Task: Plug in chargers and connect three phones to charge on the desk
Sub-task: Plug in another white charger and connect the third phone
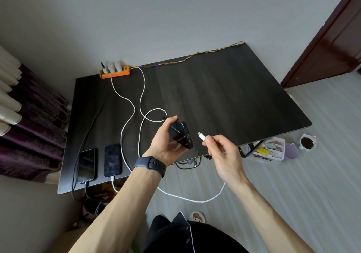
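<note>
My left hand [163,141] grips a black phone [180,134] above the dark desk [224,96], its port end turned to the right. My right hand [220,151] pinches the plug [201,136] of a white cable [191,199], the tip a short gap from the phone's port. Two more phones lie flat at the desk's front left: one [86,165] with a dark cable in it, the other [112,160] with a white cable in it. An orange power strip [115,72] at the back left holds white chargers [112,66].
An orange braided cord [187,58] runs along the desk's back edge by the wall. A purple curtain [29,123] hangs at left. On the floor at right stand a white storage box [270,149] and a cup [307,142]. A dark door [332,37] is at far right.
</note>
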Motion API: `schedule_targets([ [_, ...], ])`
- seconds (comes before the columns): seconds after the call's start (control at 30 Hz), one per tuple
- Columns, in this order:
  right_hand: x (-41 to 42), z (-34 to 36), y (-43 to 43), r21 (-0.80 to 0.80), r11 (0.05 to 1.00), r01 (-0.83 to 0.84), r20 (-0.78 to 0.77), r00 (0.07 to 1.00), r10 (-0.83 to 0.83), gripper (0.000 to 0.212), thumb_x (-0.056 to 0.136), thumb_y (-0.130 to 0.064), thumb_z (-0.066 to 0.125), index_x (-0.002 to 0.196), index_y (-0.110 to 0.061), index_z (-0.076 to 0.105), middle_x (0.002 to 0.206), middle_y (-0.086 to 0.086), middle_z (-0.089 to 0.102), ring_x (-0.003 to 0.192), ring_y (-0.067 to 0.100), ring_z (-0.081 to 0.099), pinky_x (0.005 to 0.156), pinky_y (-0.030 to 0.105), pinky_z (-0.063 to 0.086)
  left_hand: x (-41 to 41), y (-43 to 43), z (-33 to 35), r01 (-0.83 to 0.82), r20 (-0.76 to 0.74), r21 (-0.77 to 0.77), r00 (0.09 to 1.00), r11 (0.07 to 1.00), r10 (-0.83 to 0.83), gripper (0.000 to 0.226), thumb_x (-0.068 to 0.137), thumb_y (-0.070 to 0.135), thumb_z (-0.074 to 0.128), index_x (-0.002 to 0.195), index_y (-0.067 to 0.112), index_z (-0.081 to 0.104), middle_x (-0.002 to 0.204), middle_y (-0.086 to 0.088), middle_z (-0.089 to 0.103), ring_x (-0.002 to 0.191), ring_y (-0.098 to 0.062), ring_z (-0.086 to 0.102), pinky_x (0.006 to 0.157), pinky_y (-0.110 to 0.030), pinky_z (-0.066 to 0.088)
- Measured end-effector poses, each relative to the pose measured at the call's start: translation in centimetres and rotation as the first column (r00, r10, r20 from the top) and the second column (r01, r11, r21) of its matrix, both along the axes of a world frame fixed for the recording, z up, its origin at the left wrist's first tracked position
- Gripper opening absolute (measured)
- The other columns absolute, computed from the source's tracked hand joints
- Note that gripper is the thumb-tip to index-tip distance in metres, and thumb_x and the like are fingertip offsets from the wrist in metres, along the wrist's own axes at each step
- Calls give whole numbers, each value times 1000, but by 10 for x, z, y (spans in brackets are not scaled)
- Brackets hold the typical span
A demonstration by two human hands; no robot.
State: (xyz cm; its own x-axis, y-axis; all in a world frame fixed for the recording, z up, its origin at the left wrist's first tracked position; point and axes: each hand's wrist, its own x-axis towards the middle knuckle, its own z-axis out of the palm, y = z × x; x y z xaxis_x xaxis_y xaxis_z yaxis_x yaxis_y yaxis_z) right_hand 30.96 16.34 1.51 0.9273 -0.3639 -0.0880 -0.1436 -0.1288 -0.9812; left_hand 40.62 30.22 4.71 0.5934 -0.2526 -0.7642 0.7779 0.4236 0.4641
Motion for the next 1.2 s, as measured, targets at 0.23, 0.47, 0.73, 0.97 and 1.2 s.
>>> schedule_targets([
  [0.23, 1, 3, 2, -172, 985, -25, 40, 999, 33, 24, 97, -29, 62, 78, -14, 66, 54, -9, 47, 52, 5, 40, 51, 17, 32, 2, 1, -1, -10, -29, -4, 1000, 1000, 10, 30, 84, 28, 75, 87, 2, 62, 72, -13, 64, 77, -28, 63, 102, -47, 49],
  [0.47, 5, 6, 4, -214, 976, -41, 27, 999, 48, 27, 96, -28, 64, 72, -16, 62, 52, -10, 44, 51, 5, 39, 50, 15, 30, 5, 4, -7, 17, -8, 0, 1000, 1000, -17, 29, 85, 28, 75, 90, 3, 63, 64, -12, 68, 89, -32, 63, 100, -48, 51],
  [0.73, 8, 0, 7, -391, 920, -27, 83, 995, 64, 25, 94, -29, 67, 74, -16, 63, 59, -9, 60, 59, 12, 56, 53, 18, 39, 9, 13, -23, 54, 54, 20, 997, 998, -55, 38, 79, 31, 79, 106, 11, 62, 84, -10, 67, 78, -27, 67, 83, -42, 59],
  [0.97, 10, -5, 11, -500, 866, -14, 110, 991, 80, 23, 91, -30, 69, 73, -19, 63, 58, -7, 59, 61, 15, 55, 52, 17, 36, 10, 19, -34, 28, 104, 77, 994, 997, -36, 42, 76, 29, 82, 109, 10, 66, 90, -10, 68, 82, -28, 68, 80, -45, 60],
  [1.2, 13, -7, 12, -553, 833, -26, 109, 989, 103, 23, 91, -30, 70, 72, -20, 61, 58, -10, 57, 58, 12, 53, 52, 22, 39, 5, 21, -37, -22, 116, 114, 993, 993, 9, 59, 69, 29, 87, 117, 3, 66, 97, -12, 71, 87, -30, 71, 72, -42, 59],
])
